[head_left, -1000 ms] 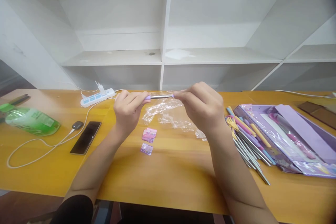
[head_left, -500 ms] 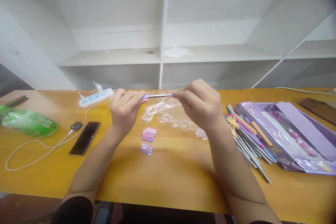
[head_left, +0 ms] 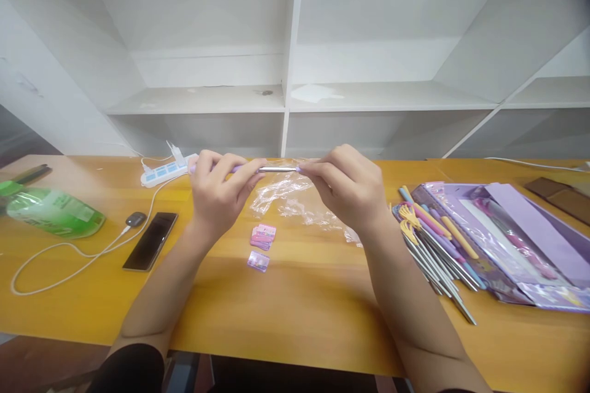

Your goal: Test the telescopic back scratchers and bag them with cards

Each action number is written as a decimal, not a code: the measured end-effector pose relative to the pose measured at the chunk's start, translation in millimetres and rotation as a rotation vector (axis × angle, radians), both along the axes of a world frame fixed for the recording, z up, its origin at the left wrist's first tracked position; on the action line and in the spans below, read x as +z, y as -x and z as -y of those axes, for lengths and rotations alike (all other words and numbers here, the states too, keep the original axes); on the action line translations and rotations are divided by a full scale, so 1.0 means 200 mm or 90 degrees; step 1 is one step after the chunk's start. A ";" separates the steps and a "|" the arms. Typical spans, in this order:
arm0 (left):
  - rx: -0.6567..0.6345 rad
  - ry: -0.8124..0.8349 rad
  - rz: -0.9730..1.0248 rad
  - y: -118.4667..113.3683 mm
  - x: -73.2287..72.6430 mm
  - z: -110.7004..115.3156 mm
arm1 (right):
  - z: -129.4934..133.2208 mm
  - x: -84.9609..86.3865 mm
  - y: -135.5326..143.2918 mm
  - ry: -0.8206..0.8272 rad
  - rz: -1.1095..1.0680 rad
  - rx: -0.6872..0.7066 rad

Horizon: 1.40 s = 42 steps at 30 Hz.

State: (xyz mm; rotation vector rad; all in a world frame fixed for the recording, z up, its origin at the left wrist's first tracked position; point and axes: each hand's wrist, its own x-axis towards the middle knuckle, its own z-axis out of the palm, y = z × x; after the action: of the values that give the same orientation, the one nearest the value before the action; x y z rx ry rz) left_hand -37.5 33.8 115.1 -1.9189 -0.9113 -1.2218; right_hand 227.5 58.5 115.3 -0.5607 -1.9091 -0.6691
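Both hands hold a thin silver rod with a purple handle (head_left: 279, 169) level above the table. My left hand (head_left: 219, 193) is closed around its purple handle, whose end shows past the knuckles on the left. My right hand (head_left: 348, 181) pinches a small purple piece at the rod's right end; its fingers hide the rest. Beneath the rod lies crumpled clear plastic wrap (head_left: 281, 190). A small stack of pink cards (head_left: 262, 236) sits nearer me, with a single purple card (head_left: 258, 261) just below it.
To the right lie several silver rods with coloured handles and yellow hand-shaped ends (head_left: 436, 245), beside an open purple box (head_left: 516, 245). On the left are a phone (head_left: 150, 241), a charging cable, a green bottle (head_left: 55, 212) and a power strip (head_left: 166, 173). White shelves stand behind.
The fingers of my left hand have loosened and shifted on the handle, so more purple shows between and beyond them. My right hand keeps its pinch. The view has moved slightly.
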 end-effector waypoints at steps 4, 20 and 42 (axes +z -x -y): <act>-0.051 0.028 0.011 -0.04 -0.01 0.01 | 0.01 -0.03 0.05 0.011 0.036 0.004; -0.057 -0.096 -0.010 0.04 0.02 -0.04 | -0.02 0.00 0.04 -0.028 0.007 0.014; 0.085 -0.158 0.132 0.71 0.15 -0.09 | -0.26 0.04 -0.72 -0.065 -0.272 -0.177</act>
State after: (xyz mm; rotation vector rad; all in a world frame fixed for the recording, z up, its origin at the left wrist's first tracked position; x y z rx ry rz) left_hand -179.1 52.7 145.1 -1.5346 -0.9280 -1.4011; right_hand 371.2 111.2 123.5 -0.8390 -1.4041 -0.7504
